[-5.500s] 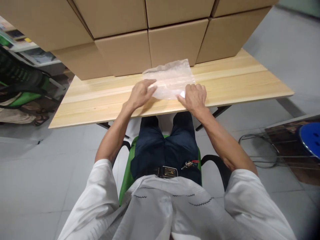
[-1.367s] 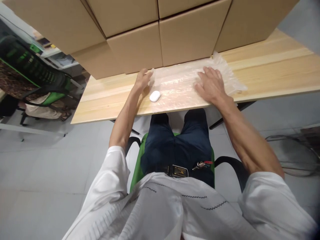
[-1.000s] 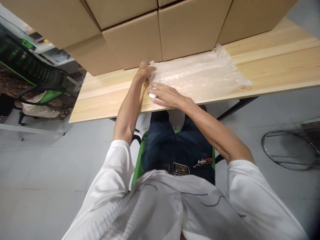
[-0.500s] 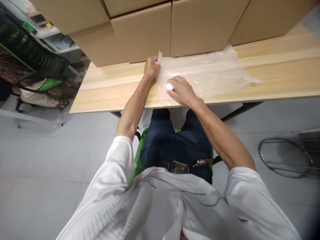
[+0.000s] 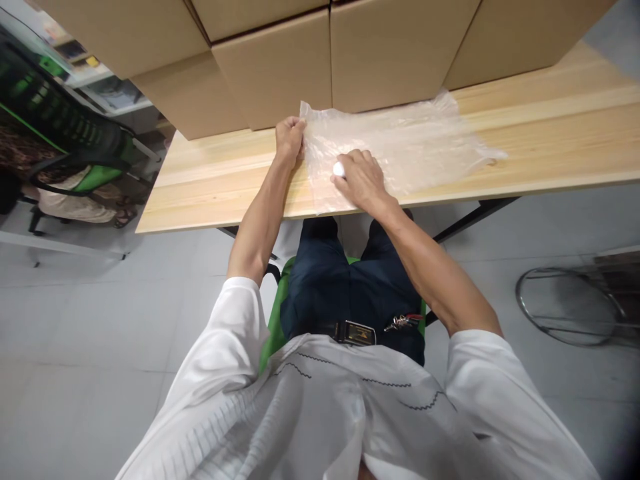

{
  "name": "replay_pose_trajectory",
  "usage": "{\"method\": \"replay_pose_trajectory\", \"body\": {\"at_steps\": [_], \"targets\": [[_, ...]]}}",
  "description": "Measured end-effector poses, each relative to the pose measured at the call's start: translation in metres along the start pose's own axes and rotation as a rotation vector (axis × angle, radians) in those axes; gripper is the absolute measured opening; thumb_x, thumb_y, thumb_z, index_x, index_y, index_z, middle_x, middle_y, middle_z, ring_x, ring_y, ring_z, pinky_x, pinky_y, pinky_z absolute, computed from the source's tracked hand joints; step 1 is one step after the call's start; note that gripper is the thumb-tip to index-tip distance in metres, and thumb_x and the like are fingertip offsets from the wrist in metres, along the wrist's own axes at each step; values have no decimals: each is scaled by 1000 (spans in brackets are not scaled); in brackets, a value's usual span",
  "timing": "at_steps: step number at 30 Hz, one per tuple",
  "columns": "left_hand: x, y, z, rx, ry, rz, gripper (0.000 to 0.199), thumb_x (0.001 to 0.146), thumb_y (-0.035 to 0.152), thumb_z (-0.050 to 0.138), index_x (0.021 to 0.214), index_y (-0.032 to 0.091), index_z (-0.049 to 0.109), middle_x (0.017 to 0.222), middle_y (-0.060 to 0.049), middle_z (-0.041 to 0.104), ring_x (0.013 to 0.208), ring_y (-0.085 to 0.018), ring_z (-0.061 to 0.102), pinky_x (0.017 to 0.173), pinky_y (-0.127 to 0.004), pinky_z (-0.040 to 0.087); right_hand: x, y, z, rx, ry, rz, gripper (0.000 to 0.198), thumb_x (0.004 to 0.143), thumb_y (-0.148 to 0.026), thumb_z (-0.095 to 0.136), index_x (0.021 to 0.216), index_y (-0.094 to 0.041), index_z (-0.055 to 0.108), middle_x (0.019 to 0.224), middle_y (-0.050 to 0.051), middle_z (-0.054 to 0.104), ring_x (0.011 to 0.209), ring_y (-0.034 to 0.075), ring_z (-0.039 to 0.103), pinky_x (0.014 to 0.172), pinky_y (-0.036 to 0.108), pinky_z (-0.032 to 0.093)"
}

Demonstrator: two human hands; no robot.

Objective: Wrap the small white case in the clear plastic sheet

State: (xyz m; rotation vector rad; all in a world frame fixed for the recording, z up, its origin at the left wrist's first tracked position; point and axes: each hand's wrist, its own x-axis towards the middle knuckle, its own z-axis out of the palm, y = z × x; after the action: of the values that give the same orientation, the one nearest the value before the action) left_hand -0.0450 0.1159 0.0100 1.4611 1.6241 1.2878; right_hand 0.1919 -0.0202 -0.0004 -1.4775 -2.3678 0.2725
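Note:
A crinkled sheet of clear plastic film (image 5: 410, 143), perhaps a bag, lies flat on the light wooden table. My left hand (image 5: 290, 139) pinches its far left corner, which sticks up beside the fingers. Over the left part of the film, my right hand (image 5: 361, 179) is closed around a small white object (image 5: 339, 169). Only the rounded white end shows between thumb and fingers; the rest is hidden in the palm, so its kind is unclear.
Large cardboard boxes (image 5: 273, 80) are stacked along the back of the wooden table (image 5: 200, 180), close behind the film. To the left, a person sits on a black and green chair (image 5: 65, 127). A round metal-framed stool (image 5: 570, 307) stands at lower right.
The view has shifted slightly. Against the film, my right hand has slid a little to the right with the white object. My left hand keeps hold of the corner, whose raised flap has changed shape.

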Motion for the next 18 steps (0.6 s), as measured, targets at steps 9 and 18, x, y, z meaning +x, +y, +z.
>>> {"method": "replay_pose_trajectory", "body": {"at_steps": [9, 18], "targets": [[-61, 23, -21, 53, -252, 0, 61, 97, 65, 106, 134, 28, 76, 71, 4, 69, 85, -28, 84, 79, -41, 69, 4, 12, 13, 96, 91, -46, 71, 129, -64, 57, 182, -18, 65, 179, 28, 72, 168, 61, 61, 142, 88, 49], [-59, 11, -18, -43, -198, 57, 24, 102, 37, 95, 105, 26, 75, 65, 1, 59, 76, -26, 79, 67, -35, 67, 6, 2, 5, 7, 110, -34, 51, 132, -53, 54, 169, -23, 74, 169, 23, 78, 160, 50, 66, 136, 74, 57]]}}
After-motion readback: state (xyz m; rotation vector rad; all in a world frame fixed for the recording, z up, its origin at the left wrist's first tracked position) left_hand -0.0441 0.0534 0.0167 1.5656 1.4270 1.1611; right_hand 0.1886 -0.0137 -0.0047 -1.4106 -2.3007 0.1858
